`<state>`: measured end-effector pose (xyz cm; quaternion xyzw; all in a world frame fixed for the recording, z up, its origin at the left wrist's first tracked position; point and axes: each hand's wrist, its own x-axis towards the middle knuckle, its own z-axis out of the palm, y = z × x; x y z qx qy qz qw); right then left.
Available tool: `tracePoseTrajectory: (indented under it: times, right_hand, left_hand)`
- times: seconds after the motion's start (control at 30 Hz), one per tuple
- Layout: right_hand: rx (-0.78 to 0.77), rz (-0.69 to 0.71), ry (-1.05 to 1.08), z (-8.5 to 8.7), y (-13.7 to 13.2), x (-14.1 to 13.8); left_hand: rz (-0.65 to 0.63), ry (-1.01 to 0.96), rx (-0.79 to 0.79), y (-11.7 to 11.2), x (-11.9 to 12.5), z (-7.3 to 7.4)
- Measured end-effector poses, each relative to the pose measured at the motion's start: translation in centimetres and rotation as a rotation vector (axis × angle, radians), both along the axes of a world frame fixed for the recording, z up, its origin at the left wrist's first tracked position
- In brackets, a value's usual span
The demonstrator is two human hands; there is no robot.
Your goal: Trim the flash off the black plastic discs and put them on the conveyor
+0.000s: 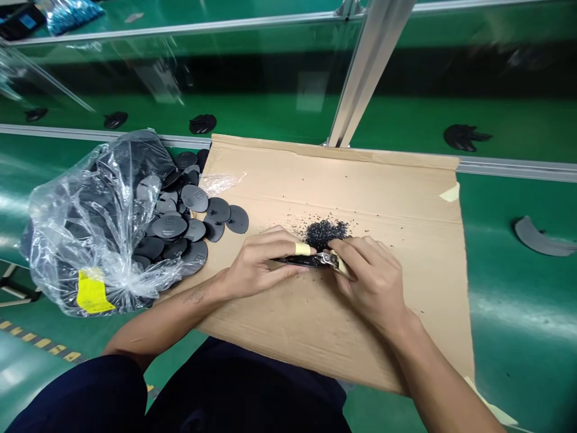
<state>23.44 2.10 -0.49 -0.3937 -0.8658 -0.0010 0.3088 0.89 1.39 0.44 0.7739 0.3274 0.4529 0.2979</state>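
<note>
My left hand (pixel 261 264) is closed on a thin black plastic disc (pixel 293 260), held edge-on over a sheet of cardboard (pixel 406 252). One finger of that hand wears yellow tape. My right hand (pixel 369 279) is closed on a small metal-bladed tool (pixel 328 260) whose tip touches the disc's edge. Just beyond the hands lies a small heap of black shavings (pixel 325 231). To the left, a clear plastic bag (pixel 90 240) spills several black discs (pixel 189 216) onto the cardboard.
Behind the cardboard runs a green conveyor belt (pixel 270 114) carrying black fan-shaped parts (pixel 464 137). A metal post (pixel 369 66) rises at the cardboard's far edge. A grey curved piece (pixel 538 237) lies on the green surface at right. My dark-clothed legs are below.
</note>
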Motion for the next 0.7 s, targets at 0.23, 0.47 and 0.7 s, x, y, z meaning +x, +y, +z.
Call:
tracePoseTrajectory:
  times: [0.23,0.47,0.7]
  right_hand:
    - [0.057,-0.032,-0.057,0.46,-0.09,0.06]
    - [-0.039,-0.001,-0.019,0.14,-0.17,0.37]
    - [0.009,-0.106,-0.116,-0.01,0.22,0.84]
  left_hand:
    - [-0.012,-0.024,0.031,0.12,0.14,-0.11]
    - [0.002,-0.013,-0.011,-0.04,0.24,-0.07]
    - [0.0,0.091,0.061,-0.04,0.32,-0.1]
